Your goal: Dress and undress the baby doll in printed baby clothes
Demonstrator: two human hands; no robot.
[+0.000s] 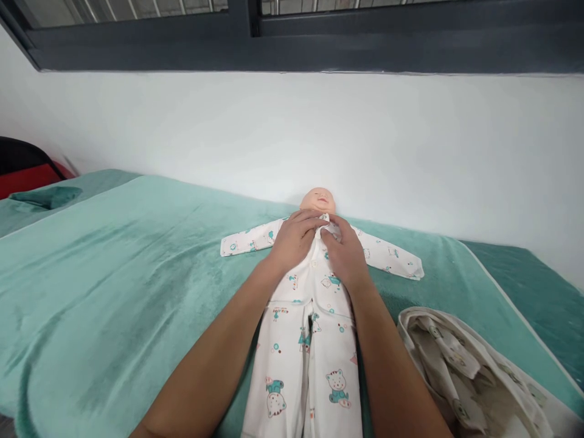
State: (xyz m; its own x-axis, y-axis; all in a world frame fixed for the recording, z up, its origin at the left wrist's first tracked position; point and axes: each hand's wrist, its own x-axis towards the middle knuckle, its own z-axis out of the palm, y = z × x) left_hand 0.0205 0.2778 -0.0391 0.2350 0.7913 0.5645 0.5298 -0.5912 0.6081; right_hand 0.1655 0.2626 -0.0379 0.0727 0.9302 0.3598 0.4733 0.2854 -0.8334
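Note:
A baby doll (319,198) lies on its back, its head toward the wall. It is dressed in a white baby top (296,283) printed with small animals, both sleeves spread out sideways, and matching baby pants (274,377) reach toward me. At the top's neckline, my left hand (298,237) is closed on the front edge, fingers pointing right. My right hand (343,249) pinches the opposite side of the same opening with thumb and fingers. The two hands nearly meet under the doll's chin. What lies beneath the fingers is hidden.
A teal plush blanket (114,274) covers the surface below. To the right of my forearm stands a beige fabric basket (410,316) with cloth inside. Behind is a white wall (292,128) under a dark window frame (365,42). A red and black item (27,176) sits far left.

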